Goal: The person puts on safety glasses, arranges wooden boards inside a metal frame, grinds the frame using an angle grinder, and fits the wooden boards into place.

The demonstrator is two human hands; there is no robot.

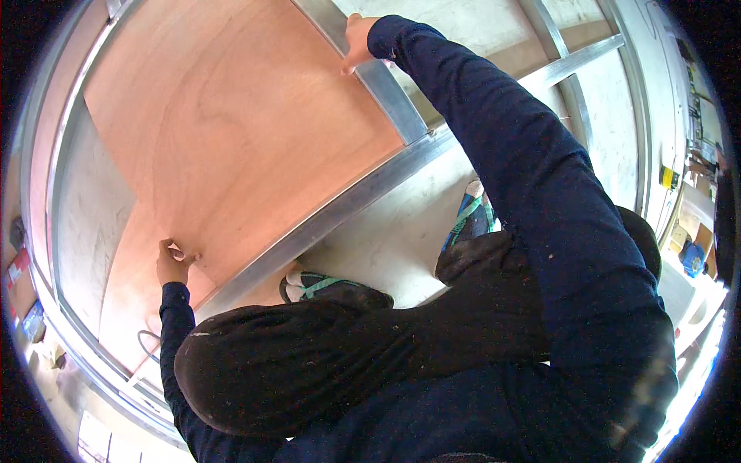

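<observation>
One broad metal frame (pixel 51 185) spans the view, its rails bent by the lens; were it not firmly supported, the weight of a leaning person could shift it. Within it, the large plywood sheet (pixel 231 116) fills the upper left and middle, its near edge along the long metal rail (pixel 340 208) and its right edge beside the short crossbar (pixel 394 104). A sheet this broad looks likely to flex, so uneven force from two widely separated hands could twist it out of line with the rail or chip an edge. A lower plywood area (pixel 131 278) shows beyond the left hand; if it is a separate piece, the two could rub or catch where they meet. The right shoe (pixel 471 218) and left shoe (pixel 336 289) stand close to the rail, where a slipping panel edge could strike a foot. At the crossbar, the right hand (pixel 359 44) has its fingers bent over the metal beside the sheet; whether they clamp anything cannot be told, and a sudden shift there could pinch them. The left hand (pixel 174 264) has its fingers curled at the sheet's lower left, thumb and fingertips near one another, though their grip cannot be told; a raw edge could leave splinters. Near that wrist, a thin cable loop (pixel 147 339) could snag.
</observation>
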